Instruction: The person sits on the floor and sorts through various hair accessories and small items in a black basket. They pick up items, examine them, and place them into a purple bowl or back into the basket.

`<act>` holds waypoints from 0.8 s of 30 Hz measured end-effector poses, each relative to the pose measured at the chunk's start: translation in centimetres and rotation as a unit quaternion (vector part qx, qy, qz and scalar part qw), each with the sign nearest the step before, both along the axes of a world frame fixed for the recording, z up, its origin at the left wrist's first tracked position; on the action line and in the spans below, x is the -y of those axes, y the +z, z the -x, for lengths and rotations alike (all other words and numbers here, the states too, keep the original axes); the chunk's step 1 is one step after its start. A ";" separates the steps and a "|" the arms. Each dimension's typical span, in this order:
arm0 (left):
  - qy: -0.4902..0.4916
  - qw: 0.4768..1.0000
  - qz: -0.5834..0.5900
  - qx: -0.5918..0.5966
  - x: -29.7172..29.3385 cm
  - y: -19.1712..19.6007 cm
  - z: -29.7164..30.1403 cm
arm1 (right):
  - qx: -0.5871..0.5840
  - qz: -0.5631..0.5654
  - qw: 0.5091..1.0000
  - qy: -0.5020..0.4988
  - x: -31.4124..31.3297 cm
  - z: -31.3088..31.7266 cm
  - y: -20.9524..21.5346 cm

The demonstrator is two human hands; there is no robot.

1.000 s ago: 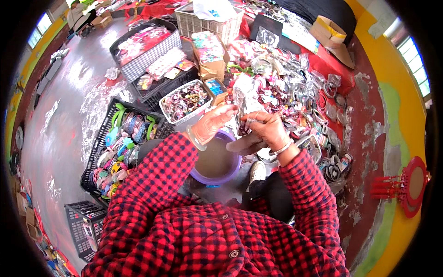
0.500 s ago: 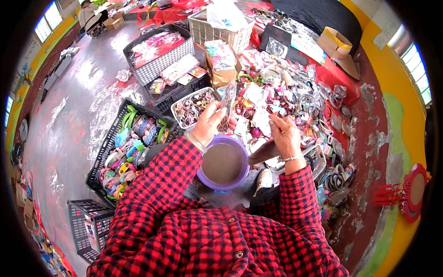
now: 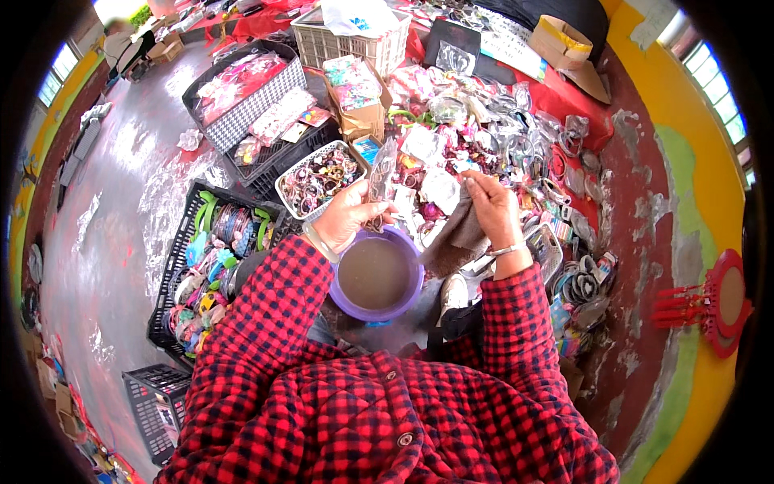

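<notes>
Since 0.5 s ago we lifted the clear packet (image 3: 380,176) higher in our left hand (image 3: 348,214), fingers pinched on it. Purple basin (image 3: 377,278) below holds murky water. Right hand (image 3: 493,207) grips brown cloth (image 3: 456,239). White basket (image 3: 316,179) beyond: small trinkets, indistinct.

The grey floor (image 3: 121,242) carries black crates (image 3: 214,258) with colourful hair accessories, a white basket (image 3: 318,179), a purple bowl (image 3: 379,278) of murky water, and a red cloth (image 3: 556,101) covered with packets.
</notes>
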State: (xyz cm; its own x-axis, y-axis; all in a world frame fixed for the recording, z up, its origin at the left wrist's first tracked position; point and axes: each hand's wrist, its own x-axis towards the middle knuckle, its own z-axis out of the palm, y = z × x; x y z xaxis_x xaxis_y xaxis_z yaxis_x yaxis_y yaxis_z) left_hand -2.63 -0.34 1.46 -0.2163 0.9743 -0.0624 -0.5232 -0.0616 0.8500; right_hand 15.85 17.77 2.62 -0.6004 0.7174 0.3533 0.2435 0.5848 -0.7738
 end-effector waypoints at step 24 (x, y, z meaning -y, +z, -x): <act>-0.323 0.915 0.132 -0.201 0.5 -2.3 -0.7 | -0.192 -0.031 0.981 0.001 1.4 0.8 2.9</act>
